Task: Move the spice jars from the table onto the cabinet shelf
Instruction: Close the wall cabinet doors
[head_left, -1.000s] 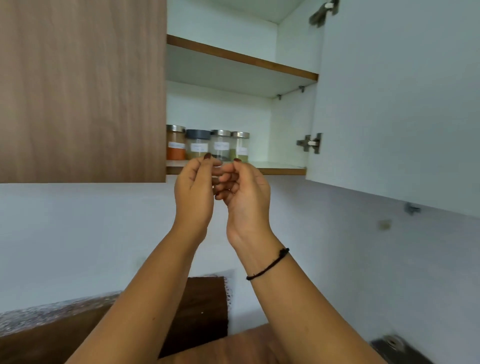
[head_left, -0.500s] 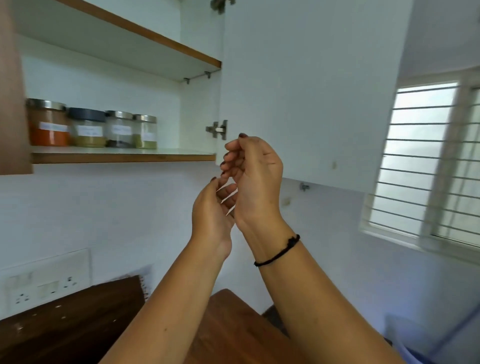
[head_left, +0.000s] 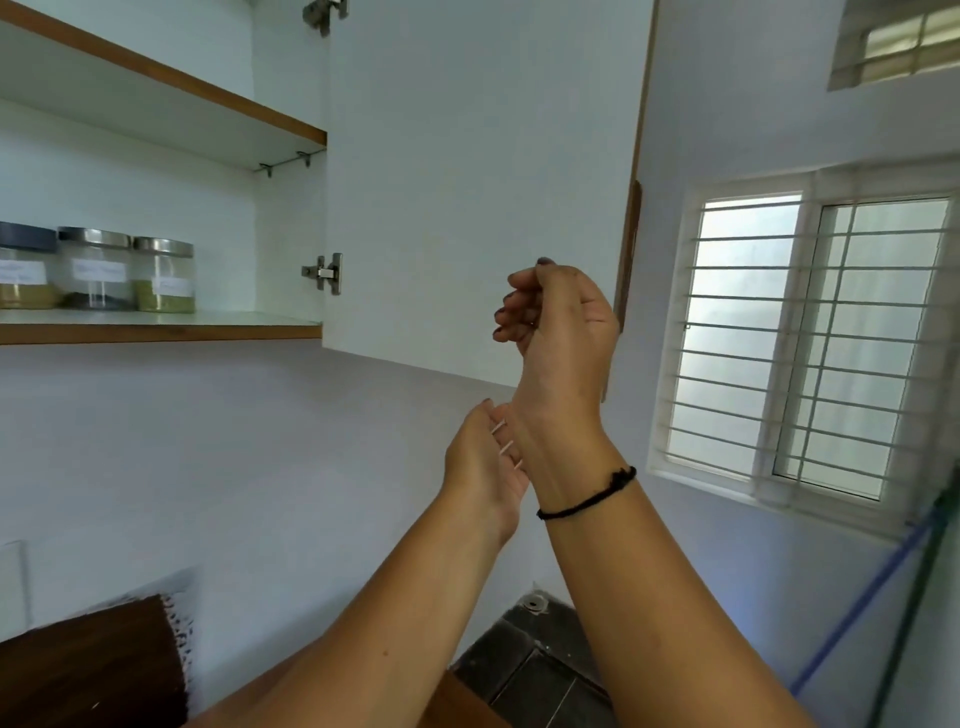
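At nine o'clock the spice jars (head_left: 163, 275) stand on the cabinet shelf (head_left: 234, 330), while both hands, now drawn off toward three o'clock, hold nothing, the left hand (head_left: 483, 462) with fingers apart and the right hand (head_left: 561, 332) curled, so placing looks finished.

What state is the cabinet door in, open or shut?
Open: the cabinet door stands swung outward, its hinge exposed and jars visible on the shelf.

You hold both your arms raised in front of you, the forearms close together. Your right hand (head_left: 558, 322) is the higher one, with its fingers curled toward the palm and nothing inside them. Your left hand (head_left: 480, 462) is lower, just beside the right wrist, its fingers relaxed and partly hidden behind it.
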